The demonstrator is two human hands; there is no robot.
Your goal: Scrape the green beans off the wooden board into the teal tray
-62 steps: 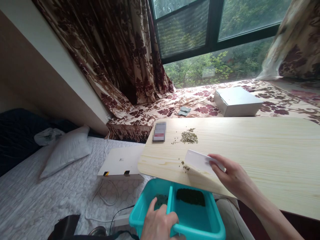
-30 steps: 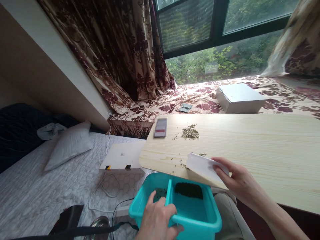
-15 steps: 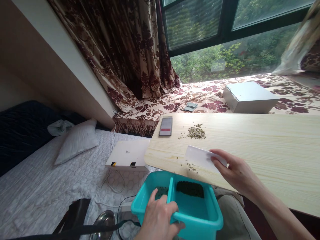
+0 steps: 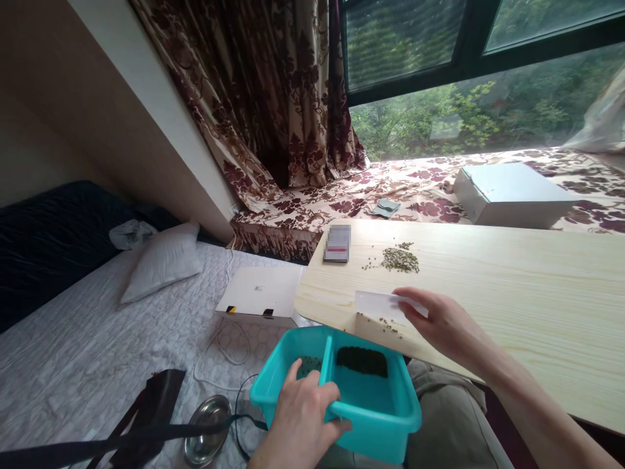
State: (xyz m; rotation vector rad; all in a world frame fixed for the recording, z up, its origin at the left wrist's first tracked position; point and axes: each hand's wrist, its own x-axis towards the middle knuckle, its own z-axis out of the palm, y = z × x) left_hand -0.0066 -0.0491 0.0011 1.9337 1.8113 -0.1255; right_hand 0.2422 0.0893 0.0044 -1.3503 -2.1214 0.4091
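The left hand clutched the near rim of the turquoise bin. Beyond it, the right hand pinched a white card, a few grains, probably seeds, along its near side. Past that hand, on the table, lay the larger grain pile.

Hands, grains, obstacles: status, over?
Left hand holding teal bin, near side. Right hand pinching white card behind loose grains. Table edge between those grains and bin.

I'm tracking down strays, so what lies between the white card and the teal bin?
A few scattered seeds, on a strip of the wooden table between the white card and the teal bin; the head view shows this.
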